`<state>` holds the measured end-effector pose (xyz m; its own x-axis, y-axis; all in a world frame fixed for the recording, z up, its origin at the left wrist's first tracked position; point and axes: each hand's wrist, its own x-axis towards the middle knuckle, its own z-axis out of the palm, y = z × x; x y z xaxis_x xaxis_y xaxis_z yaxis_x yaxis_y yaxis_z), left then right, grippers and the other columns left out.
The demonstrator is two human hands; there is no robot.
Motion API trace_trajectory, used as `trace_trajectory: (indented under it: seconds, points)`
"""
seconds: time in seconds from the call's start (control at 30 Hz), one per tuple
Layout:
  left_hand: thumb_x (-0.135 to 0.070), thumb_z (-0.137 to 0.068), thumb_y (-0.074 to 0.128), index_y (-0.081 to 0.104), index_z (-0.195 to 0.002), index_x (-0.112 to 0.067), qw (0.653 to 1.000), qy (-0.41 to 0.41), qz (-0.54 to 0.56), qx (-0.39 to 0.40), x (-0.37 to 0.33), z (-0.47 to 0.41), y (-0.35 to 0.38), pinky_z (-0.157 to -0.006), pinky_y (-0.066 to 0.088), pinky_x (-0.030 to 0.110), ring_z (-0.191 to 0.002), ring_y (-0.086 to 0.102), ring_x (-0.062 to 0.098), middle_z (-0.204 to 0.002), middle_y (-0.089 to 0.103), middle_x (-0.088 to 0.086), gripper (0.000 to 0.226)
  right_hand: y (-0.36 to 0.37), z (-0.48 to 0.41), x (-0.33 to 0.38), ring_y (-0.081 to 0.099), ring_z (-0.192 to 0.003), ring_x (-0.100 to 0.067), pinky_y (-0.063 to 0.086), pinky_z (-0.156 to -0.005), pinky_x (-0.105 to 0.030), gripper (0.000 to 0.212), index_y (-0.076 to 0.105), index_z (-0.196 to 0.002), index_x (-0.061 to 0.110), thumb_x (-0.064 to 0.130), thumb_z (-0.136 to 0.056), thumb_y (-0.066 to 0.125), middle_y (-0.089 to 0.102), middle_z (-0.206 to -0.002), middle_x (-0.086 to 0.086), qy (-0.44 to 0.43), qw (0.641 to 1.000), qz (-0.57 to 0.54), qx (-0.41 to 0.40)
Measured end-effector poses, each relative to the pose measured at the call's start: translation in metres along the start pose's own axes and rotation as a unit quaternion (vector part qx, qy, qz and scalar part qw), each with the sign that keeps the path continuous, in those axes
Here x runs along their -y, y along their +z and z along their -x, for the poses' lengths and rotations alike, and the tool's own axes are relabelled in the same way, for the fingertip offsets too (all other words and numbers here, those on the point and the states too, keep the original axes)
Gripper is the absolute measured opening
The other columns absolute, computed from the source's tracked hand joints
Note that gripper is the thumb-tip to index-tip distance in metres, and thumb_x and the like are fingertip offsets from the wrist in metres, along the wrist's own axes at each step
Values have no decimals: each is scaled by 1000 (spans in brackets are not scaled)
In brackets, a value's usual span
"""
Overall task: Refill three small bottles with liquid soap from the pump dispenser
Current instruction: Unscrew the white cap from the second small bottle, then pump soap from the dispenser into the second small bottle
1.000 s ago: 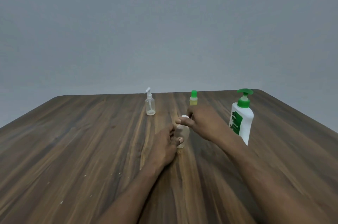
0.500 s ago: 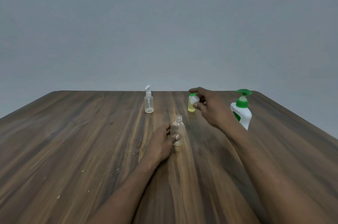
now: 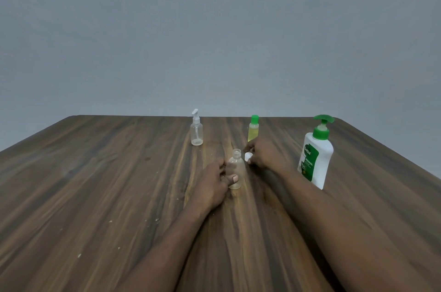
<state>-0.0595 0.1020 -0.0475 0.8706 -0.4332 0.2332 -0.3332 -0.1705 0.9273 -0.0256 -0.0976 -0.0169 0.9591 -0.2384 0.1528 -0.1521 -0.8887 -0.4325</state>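
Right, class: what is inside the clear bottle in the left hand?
No soap shows through the clear bottle; its white cap is off, in the right hand. The left hand covers part of its lower body.

pump dispenser (image 3: 314, 160) white, green pump | cap (image 3: 248, 155) white | table (image 3: 95, 184) brown woodgrain

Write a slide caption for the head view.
Left hand grips the uncapped clear bottle on the wooden table; right hand holds a white cap beside its neck, pump dispenser to the right.

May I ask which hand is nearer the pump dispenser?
Right. The right hand, pinching the cap, is left of the pump dispenser; the left hand grips the open bottle farther left.
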Motion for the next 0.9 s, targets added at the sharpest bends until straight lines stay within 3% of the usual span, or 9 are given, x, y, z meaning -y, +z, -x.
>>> trace_trajectory:
  seconds: [0.1, 0.2, 0.3, 0.37, 0.43, 0.5, 0.63, 0.77, 0.9]
  points:
    - [-2, -93, 64, 62, -115, -8, 1000, 4, -12, 0, 2, -1, 0, -68, 53, 13, -93, 70, 7, -108, 74, 2, 22, -13, 25, 5, 61, -107, -29, 35, -62, -7, 36, 60, -126, 6, 15, -92, 67, 65, -121, -11, -34, 999, -2, -37]
    - [-2, -92, 66, 62, -117, -8, 1000, -2, -3, -2, 4, -3, 1, -71, 56, 21, -96, 71, 14, -108, 73, 6, 25, -16, 70, 13, 63, -78, -23, 41, -57, -22, 8, 63, -93, 11, 19, -90, 63, 67, -87, -4, -97, 981, -2, -171]
    - [-6, -91, 69, 63, -112, -12, 1000, 3, -20, -7, 5, -4, 3, -83, 56, 31, -98, 70, 14, -105, 73, 3, 23, -25, 105, 5, 56, -76, -22, 45, -70, -36, 4, 64, -88, 11, 13, -85, 63, 63, -81, -4, -209, 851, 53, -479]
    - [-8, -90, 70, 63, -109, -15, 1000, 3, -26, -10, 4, -4, 2, -83, 55, 31, -97, 70, 12, -102, 73, 0, 21, -39, 118, -11, 52, -93, -25, 41, -89, -34, 21, 60, -106, 10, 17, -87, 65, 59, -101, -4, -174, 802, 24, -571]
    - [-9, -90, 71, 63, -108, -15, 1000, 3, -28, -11, 3, -2, 1, -78, 54, 26, -95, 69, 11, -101, 73, -1, 20, -54, 121, -32, 48, -111, -29, 37, -103, -33, 46, 53, -125, 6, 18, -85, 73, 54, -119, -9, -76, 818, -78, -566]
    - [-9, -91, 70, 63, -109, -16, 1000, 4, -26, -11, 1, 0, 1, -75, 51, 20, -95, 69, 10, -101, 73, -2, 21, -63, 116, -48, 41, -131, -29, 36, -112, -45, 76, 40, -143, 5, 20, -82, 82, 45, -140, -12, 9, 847, -174, -501]
    - [-10, -89, 71, 62, -113, -22, 999, 5, -50, -9, 0, 3, 1, -70, 47, 10, -92, 68, 1, -102, 72, -6, 28, -65, 104, -61, 40, -144, -22, 41, -113, -48, 109, 11, -161, 31, 16, -81, 84, 28, -163, 1, 19, 888, -293, -355]
    - [-7, -88, 71, 62, -115, -23, 999, 9, -51, -12, 0, 3, 0, -65, 45, 5, -83, 67, -7, -99, 72, -7, 32, -54, 95, -72, 66, -112, -17, 54, -96, -43, 109, 11, -154, 56, 9, -82, 79, 63, -131, 2, -9, 891, -300, -342]
    - [-7, -88, 71, 63, -114, -20, 999, 11, -51, -14, -1, 3, 1, -74, 50, 17, -91, 69, 6, -99, 72, -6, 31, -48, 90, -80, 70, -89, -21, 58, -84, -45, 105, 14, -150, 64, 8, -84, 73, 70, -104, 6, -16, 892, -293, -344]
